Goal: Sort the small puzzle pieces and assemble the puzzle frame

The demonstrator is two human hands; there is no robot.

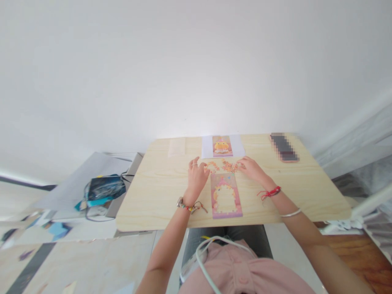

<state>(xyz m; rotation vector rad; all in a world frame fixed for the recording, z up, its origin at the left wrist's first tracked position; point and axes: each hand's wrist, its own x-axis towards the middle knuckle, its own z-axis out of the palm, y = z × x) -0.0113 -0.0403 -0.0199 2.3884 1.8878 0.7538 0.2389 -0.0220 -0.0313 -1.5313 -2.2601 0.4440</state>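
Observation:
Small orange and pink puzzle pieces lie in loose piles between my two hands. My left hand is at the left pile, its fingers curled and spread apart, with nothing visible in them. On the other side, my right hand has thumb and fingertips drawn together at the edge of the pieces; a piece seems to be between them, though it is too small to make out clearly. Just below the piles lies a pink and purple puzzle, joined along its border, with a bare pale middle. Above the piles is a printed picture of a yellow character.
The picture rests on a white sheet near the wall. A phone lies at the table's back right, a pale thin sheet at the back left. Left of the wooden table is a dark bag. A white cable crosses my lap.

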